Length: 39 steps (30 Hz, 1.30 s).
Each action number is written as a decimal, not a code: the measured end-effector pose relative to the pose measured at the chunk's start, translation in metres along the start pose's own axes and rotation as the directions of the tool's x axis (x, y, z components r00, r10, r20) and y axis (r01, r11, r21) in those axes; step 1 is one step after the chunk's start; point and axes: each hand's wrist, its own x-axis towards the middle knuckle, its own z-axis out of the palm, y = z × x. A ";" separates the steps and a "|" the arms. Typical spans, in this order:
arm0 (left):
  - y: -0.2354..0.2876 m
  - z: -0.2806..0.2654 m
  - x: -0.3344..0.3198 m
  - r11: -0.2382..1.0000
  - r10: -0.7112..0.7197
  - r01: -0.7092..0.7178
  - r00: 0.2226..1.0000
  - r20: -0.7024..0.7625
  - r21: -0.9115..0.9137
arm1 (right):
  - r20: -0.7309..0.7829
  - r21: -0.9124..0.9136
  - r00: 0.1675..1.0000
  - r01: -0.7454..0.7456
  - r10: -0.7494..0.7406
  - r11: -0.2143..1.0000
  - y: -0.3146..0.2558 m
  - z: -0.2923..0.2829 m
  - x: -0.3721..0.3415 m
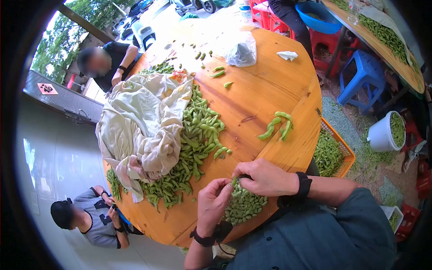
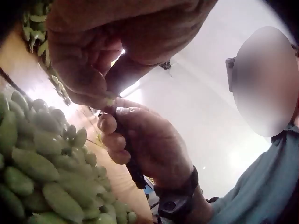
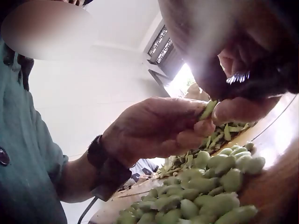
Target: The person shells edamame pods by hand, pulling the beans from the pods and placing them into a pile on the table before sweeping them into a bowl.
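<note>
Two grips: left hand (image 1: 212, 204) on a green pod (image 3: 209, 109), right hand (image 1: 267, 176) around a dark tool (image 2: 134, 168)

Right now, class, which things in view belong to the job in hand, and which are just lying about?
Seems part of the job:
left hand, pinching a green pod
right hand, holding a dark tool
loose green beans below the hands
heaped pods

Apparently just lying about:
pale plastic bag
small crumpled white scrap
blue stool

Green pod (image 3: 209, 110) partly hidden between fingers (image 3: 188, 139), dark tool (image 2: 132, 161) partly covered.
</note>
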 end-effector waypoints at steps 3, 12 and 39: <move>-0.001 0.000 -0.002 0.996 -0.003 0.005 1.000 -0.017 0.088 | -0.003 -0.035 1.000 0.009 -0.009 0.999 0.004 0.003 -0.002; -0.004 0.018 -0.009 0.756 0.463 -0.363 0.885 -0.053 0.546 | -0.021 -0.152 0.998 0.054 -0.057 0.987 0.007 0.013 -0.002; -0.012 -0.002 0.005 0.990 -0.059 0.067 0.996 0.067 -0.123 | 0.068 0.032 0.995 0.076 -0.078 0.997 0.014 -0.003 0.004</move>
